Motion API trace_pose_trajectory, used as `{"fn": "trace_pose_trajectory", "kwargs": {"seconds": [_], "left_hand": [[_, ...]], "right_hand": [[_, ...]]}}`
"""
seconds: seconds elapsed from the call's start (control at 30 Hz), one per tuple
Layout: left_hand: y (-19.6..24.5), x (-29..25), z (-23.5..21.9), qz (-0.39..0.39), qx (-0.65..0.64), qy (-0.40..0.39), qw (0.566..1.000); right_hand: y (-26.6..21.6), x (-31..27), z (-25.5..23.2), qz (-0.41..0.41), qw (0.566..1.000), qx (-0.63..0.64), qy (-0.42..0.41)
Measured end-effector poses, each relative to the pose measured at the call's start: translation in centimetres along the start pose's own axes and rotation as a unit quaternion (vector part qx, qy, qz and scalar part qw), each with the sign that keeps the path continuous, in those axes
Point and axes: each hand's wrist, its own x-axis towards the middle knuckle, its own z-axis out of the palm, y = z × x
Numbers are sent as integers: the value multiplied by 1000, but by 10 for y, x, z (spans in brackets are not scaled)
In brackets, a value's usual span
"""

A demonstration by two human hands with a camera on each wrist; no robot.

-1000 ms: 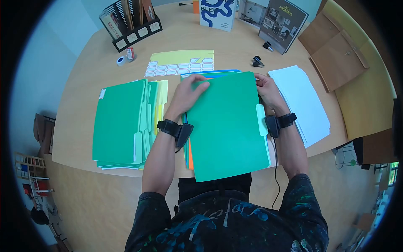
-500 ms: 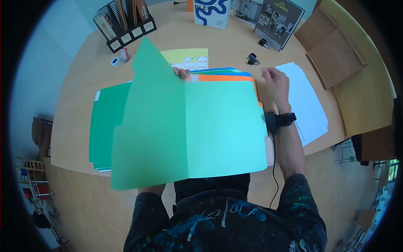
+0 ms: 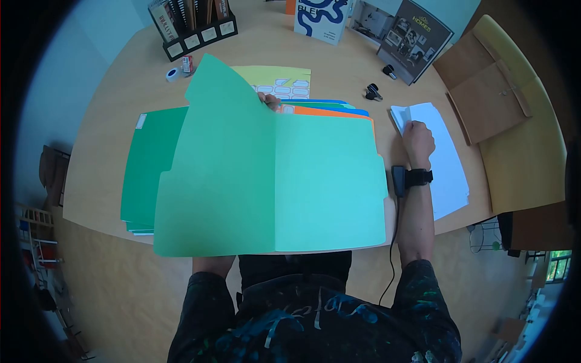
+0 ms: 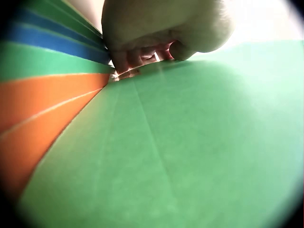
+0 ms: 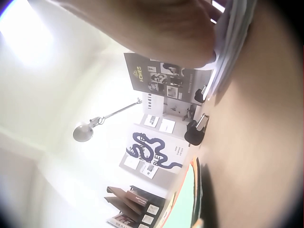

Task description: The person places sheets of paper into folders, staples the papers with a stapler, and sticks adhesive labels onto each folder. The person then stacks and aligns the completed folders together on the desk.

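A green folder (image 3: 330,181) lies spread wide on top of an orange folder (image 3: 327,111) and others, its left cover (image 3: 218,163) raised. Partly hidden behind that cover, the left hand (image 3: 269,101) holds it near the top of the fold; the left wrist view shows the hand (image 4: 166,28) with bent fingers at the edge of the green sheet (image 4: 180,133). At the right, the right hand (image 3: 419,142) grips the upper left edge of the white paper stack (image 3: 448,163). In the right wrist view its fingertips are mostly hidden beside the papers (image 5: 235,47).
Green folders (image 3: 151,163) are piled at the left, partly covered. Beyond are a label sheet (image 3: 296,85), tape roll (image 3: 173,74), black clips (image 3: 373,92), a file rack (image 3: 203,40) and upright books (image 3: 414,39). Brown envelopes (image 3: 490,100) lie at the far right.
The green folder has been opened, its front cover swung left by the left hand. My right hand has left the folder's top right corner and moved right onto the white papers.
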Motion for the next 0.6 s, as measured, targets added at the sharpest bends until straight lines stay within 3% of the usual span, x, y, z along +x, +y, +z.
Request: {"fn": "trace_pose_trajectory", "kwargs": {"seconds": [0.13,0.33,0.4,0.43,0.53,0.6], "left_hand": [[-1,-1,0,-10,-8,7,1000],[4,1,-1,-12,-19,24,999],[5,2,-1,-13,-24,30,999],[6,2,-1,-14,-26,33,999],[8,1,-2,-16,-32,42,998],[9,2,-2,-17,-36,47,998]], "right_hand": [[6,3,-8,11,999,14,35],[-15,-12,-51,36,983,132,122],[-18,-17,-49,-127,917,314,211],[-23,-22,-49,-128,917,315,210],[-34,-35,-43,-269,785,558,14],[-39,-48,-56,-296,737,572,-203]]}}
